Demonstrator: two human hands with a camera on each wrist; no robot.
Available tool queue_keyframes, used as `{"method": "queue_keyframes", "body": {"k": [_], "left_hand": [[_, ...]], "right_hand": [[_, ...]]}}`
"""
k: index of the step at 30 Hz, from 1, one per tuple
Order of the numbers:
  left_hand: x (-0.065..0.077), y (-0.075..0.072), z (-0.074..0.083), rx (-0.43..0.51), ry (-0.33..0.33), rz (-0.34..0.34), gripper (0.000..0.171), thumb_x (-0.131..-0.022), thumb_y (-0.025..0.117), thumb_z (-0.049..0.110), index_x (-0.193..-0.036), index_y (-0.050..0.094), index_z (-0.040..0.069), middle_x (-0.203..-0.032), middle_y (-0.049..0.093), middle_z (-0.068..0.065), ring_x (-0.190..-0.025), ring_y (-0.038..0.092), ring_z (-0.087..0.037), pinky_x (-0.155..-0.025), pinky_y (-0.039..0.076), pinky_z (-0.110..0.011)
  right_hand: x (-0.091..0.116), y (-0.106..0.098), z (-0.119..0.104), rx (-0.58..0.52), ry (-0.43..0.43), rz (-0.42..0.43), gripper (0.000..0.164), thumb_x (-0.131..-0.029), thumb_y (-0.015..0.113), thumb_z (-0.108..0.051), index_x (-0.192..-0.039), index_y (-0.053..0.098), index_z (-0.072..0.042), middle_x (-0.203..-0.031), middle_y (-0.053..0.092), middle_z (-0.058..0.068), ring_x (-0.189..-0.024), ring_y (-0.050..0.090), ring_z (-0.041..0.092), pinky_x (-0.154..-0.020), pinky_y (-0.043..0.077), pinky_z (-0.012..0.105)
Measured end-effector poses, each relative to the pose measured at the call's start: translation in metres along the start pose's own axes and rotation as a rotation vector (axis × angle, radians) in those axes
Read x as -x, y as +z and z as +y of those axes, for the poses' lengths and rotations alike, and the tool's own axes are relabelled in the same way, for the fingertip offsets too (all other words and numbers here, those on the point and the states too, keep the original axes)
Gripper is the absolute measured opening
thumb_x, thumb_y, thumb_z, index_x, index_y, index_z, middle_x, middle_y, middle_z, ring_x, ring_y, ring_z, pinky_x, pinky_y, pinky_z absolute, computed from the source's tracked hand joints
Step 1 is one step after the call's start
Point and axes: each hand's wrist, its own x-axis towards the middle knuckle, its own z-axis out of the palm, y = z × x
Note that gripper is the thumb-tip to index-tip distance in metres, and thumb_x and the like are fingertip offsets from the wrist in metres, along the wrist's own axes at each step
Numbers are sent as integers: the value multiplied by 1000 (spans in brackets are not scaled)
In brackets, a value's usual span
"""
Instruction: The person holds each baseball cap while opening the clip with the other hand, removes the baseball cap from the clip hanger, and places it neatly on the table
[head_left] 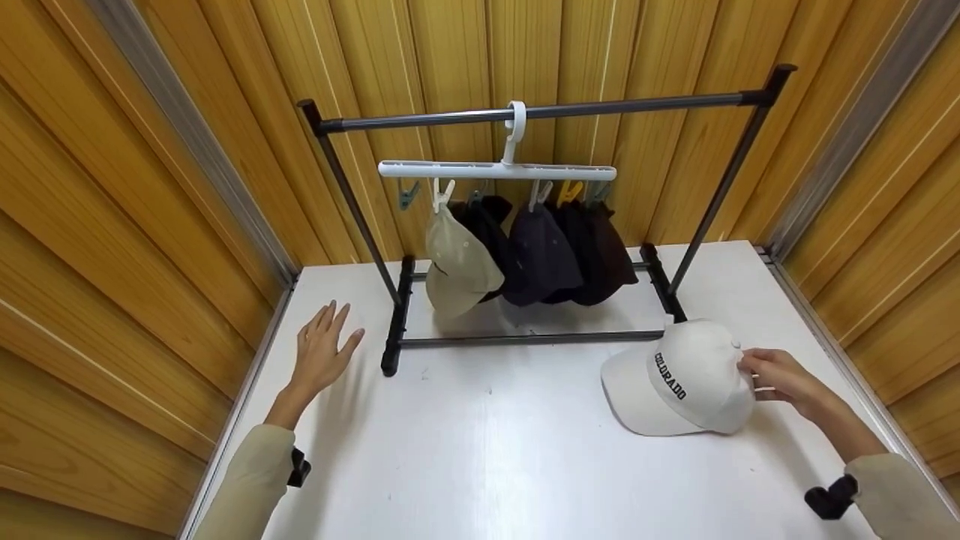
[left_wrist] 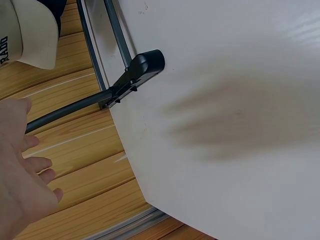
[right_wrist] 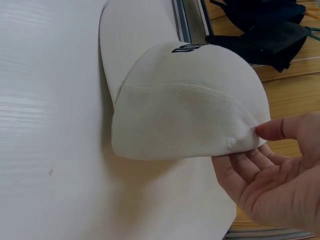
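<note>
A white baseball cap (head_left: 703, 367) lettered "COLORADO" is at the right of the table, brim toward the left. My right hand (head_left: 784, 381) pinches the back of its edge; in the right wrist view the thumb lies outside the cap (right_wrist: 190, 115) and the other fingers go under it. Over at the left, my left hand (head_left: 321, 351) is above the table with its fingers extended, holding nothing. Between the hands, a beige cap (head_left: 457, 262) and several dark caps (head_left: 544, 255) hang by clips from a white hanger (head_left: 450, 170).
A black rack (head_left: 622, 107) carries the hanger on its top bar. One green clip (head_left: 409, 196) at the hanger's left end holds nothing. The rack's feet stand on the white table (head_left: 487, 435). Wood-patterned walls (head_left: 105, 262) close in the back and sides.
</note>
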Motion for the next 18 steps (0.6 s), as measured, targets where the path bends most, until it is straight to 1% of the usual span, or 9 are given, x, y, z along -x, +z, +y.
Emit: {"method": "queue_keyframes", "body": {"k": [2,7,11,15,18], "left_hand": [[1,0,1,0,0,5,59,-104,57,29,-151,44,-5,-160,33,-33,-150,28,-50,-119,19,-67],[0,2,2,7,13,19,58,-104,57,28,-150,45,-5,-159,34,-34,-149,29,-51,-118,20,-68],[0,3,2,7,6,11,59,-104,57,29,-150,44,-5,-159,34,-33,-149,29,-50,-119,19,-68],[0,4,2,12,8,17,58,-104,58,28,-150,45,-5,-159,35,-34,-149,30,-51,-118,20,-68],[-2,5,3,21,8,12,59,-104,57,29,-151,44,-5,-159,34,-33,-149,29,-50,-119,20,-67]], "right_hand": [[-1,-2,2,13,5,4,55,-107,42,-21,-138,35,24,-101,64,-2,-86,67,5,-77,60,26],[0,-5,5,21,20,10,51,-106,42,-20,-135,39,22,-102,64,-2,-87,67,5,-79,61,26],[2,-7,7,32,8,-3,50,-107,42,-21,-133,41,22,-105,65,0,-89,68,7,-81,61,28],[2,-9,8,54,0,-4,56,-109,42,-22,-140,35,24,-109,68,2,-91,70,8,-83,62,30],[2,-10,5,79,-11,11,58,-109,42,-21,-143,32,24,-112,71,7,-91,72,8,-83,63,32]]}}
